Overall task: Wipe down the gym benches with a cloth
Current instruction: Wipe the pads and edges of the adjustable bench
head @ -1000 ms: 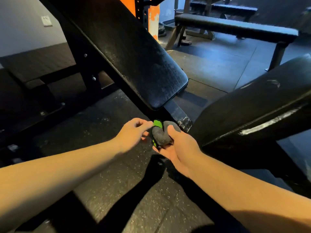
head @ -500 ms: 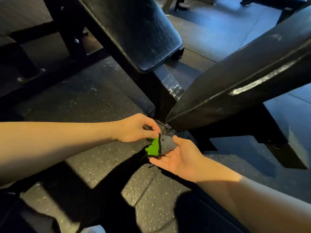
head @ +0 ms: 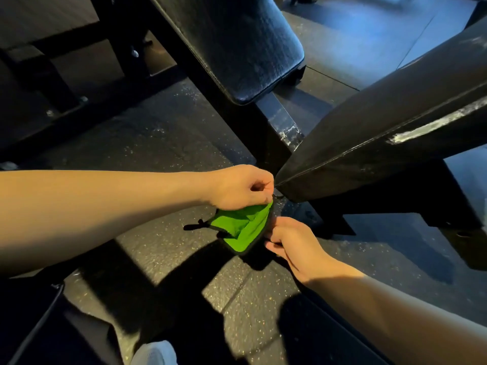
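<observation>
— Unfolded since half a second ago, the cloth (head: 242,227) was a grey-and-green wad lying in the right palm; it is now spread between both hands with its green face up.

— Which way does it run?

— Its taut edge runs up and down in the head view, from the left hand (head: 237,187) above to the right hand (head: 292,241) below. The slack part trails left, and a thin black loop (head: 195,225) at that corner points left too.

— How are the hands holding it?

— The left hand pinches the top corner with curled fingers and thumb. The right hand grips the lower right edge, its fingertips tucked at the dark trim.

— Where is it all?

— In the air above the speckled rubber floor (head: 158,143), just in front of the low tip of the right-hand bench pad (head: 382,122). A tilted bench pad (head: 237,43) rises behind, and a pale shoe (head: 155,351) shows at the bottom edge.
</observation>
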Demonstrator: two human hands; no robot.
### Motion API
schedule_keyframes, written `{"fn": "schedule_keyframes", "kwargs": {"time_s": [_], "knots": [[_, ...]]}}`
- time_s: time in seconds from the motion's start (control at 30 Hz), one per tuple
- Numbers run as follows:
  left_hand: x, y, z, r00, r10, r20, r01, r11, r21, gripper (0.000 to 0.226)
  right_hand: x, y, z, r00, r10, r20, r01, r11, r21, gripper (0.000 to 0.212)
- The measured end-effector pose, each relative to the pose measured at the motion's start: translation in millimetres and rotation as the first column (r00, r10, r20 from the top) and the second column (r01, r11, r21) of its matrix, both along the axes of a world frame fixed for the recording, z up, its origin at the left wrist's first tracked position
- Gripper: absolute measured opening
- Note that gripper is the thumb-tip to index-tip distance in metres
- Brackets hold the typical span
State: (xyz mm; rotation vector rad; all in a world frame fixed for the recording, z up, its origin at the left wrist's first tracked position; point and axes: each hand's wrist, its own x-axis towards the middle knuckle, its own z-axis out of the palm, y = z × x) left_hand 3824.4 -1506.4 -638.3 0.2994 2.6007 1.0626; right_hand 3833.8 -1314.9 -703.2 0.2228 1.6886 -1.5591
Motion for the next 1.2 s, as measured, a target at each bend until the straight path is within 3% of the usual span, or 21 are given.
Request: {"fn": "schedule_keyframes", "kwargs": {"time_s": [0.13,0.27,0.33,0.5,0.67,0.77,0.9,1.0,1.13,1.2], "knots": [[-2.8,-0.6,-4.2,0.997,0.015,0.075,-0.017,1.000,0.023,0.011,1.1,-5.9,-0.8,0.989,0.107,-0.102,-0.119,0.986,-0.116,0.050],[-4.7,-6.4,-6.6,0.994,0.019,0.111,-0.016,0.999,-0.031,0.012,2.4,-6.2,0.9,0.967,0.192,-0.170,-0.203,0.978,-0.053,0.015],[-6.2,-10.5,-9.4,0.992,0.026,0.127,-0.015,0.997,-0.081,0.011,3.3,-4.7,-2.5,0.950,0.223,-0.218,-0.229,0.973,-0.002,0.012],[-9.5,-21.0,-22.9,0.963,0.112,0.244,-0.110,0.994,-0.022,0.013,-1.3,-4.1,-7.1,0.887,0.371,-0.275,-0.353,0.929,0.113,0.040],[-14.2,-34.7,-32.6,0.924,0.239,0.299,-0.260,0.965,0.033,0.016,-9.4,3.2,-14.7,0.925,0.348,-0.154,-0.340,0.937,0.073,0.034],[-15.4,-39.9,-37.3,0.854,0.320,0.410,-0.394,0.913,0.109,0.020,-12.1,5.9,-29.7,0.955,0.296,-0.024,-0.295,0.955,0.025,0.032],[-9.7,-47.3,-43.6,0.745,0.214,0.632,-0.437,0.873,0.219,0.062,-13.6,3.9,-34.6,0.974,0.225,-0.005,-0.224,0.969,-0.108,0.032],[-6.0,-51.9,-62.4,0.696,0.237,0.678,-0.551,0.782,0.292,0.071,-11.6,-0.9,-30.5,0.986,0.167,-0.010,-0.165,0.967,-0.196,0.036],[5.1,-40.4,-90.3,0.518,0.314,0.796,-0.818,0.454,0.353,0.054,-11.1,-5.9,-27.5,0.997,0.078,0.014,-0.073,0.976,-0.206,0.034],[13.2,-35.9,-109.3,0.451,0.350,0.821,-0.869,0.382,0.315,0.049,-11.6,-8.2,-25.8,0.997,0.001,0.082,0.018,0.976,-0.218,0.031]]}}
